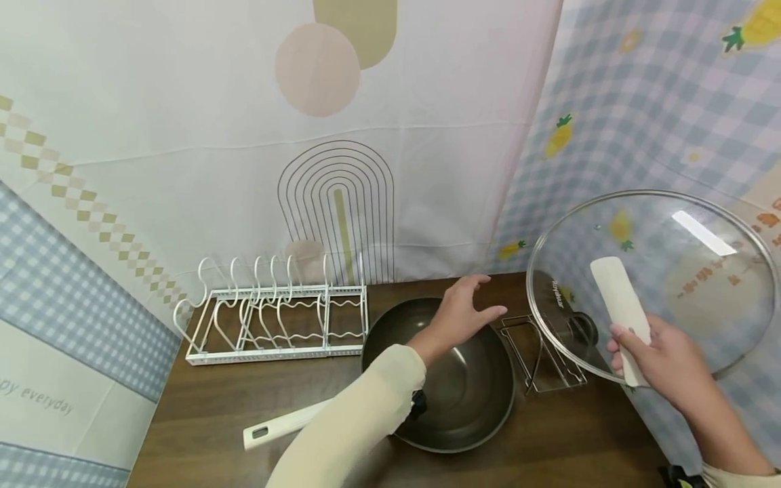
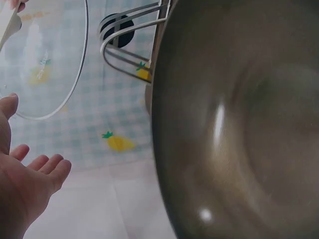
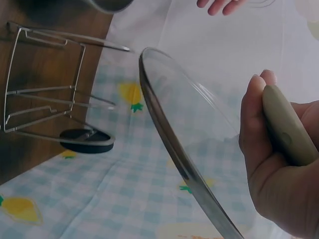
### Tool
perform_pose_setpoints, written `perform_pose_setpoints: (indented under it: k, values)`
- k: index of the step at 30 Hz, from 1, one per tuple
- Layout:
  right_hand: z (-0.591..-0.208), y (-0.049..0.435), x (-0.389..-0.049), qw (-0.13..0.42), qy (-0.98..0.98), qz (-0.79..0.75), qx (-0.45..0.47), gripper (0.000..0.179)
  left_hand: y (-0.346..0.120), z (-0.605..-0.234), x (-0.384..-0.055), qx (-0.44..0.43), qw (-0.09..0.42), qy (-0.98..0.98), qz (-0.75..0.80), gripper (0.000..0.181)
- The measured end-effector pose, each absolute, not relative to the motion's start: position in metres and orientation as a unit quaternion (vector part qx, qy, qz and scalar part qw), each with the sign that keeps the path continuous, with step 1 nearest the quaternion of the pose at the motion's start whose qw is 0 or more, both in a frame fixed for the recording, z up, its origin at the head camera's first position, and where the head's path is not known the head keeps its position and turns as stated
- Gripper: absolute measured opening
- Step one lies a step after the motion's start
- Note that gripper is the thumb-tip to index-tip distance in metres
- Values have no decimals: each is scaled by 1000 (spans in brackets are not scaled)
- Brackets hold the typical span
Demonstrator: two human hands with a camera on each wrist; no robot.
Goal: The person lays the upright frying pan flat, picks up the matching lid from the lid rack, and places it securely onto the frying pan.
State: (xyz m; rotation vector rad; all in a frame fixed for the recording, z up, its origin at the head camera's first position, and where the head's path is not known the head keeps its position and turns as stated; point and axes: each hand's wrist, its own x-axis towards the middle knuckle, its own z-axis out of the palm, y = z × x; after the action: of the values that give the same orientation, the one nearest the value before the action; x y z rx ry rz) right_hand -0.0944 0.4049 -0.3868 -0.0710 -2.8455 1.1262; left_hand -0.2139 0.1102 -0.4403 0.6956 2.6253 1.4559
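My right hand (image 1: 671, 359) grips the cream handle (image 1: 619, 295) of a large round glass pot lid (image 1: 689, 271), held up at the right with its metal rim tilted. In the right wrist view the fingers wrap round that handle. My left hand (image 1: 457, 313) hovers over the far side of a dark wok (image 1: 470, 413), thumb and fingers spread with nothing between them. The wok sits on the table, its cream handle (image 1: 283, 425) pointing left, partly behind my left sleeve. The left wrist view shows the left hand (image 2: 32, 184) beside the wok's rim, palm and loosely bent fingers visible.
A white wire pan rack (image 1: 274, 354) with several upright loops stands left of the wok. To the right is a small metal wire stand (image 1: 558, 389) with a black round piece (image 3: 87, 141). Patterned cloth hangs behind and beside the wooden table (image 1: 195, 407).
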Motion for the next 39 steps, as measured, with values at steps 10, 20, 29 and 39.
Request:
perform_pose_setpoints:
  k: [10, 20, 29, 39]
  values:
    - [-390, 391, -99, 23, -878, 479, -7, 24, 78, -420, -209, 246, 23, 841, 480, 65]
    - [-392, 378, -106, -21, -846, 533, 3, 19, 40, -420, -207, 234, 20, 817, 527, 62]
    - [-394, 365, -107, -54, -802, 594, 18, 17, 7, -424, -199, 237, -28, 834, 498, 66]
    - [-398, 357, -104, -92, -775, 624, 21, 18, -34, -428, -175, 218, -2, 844, 490, 72]
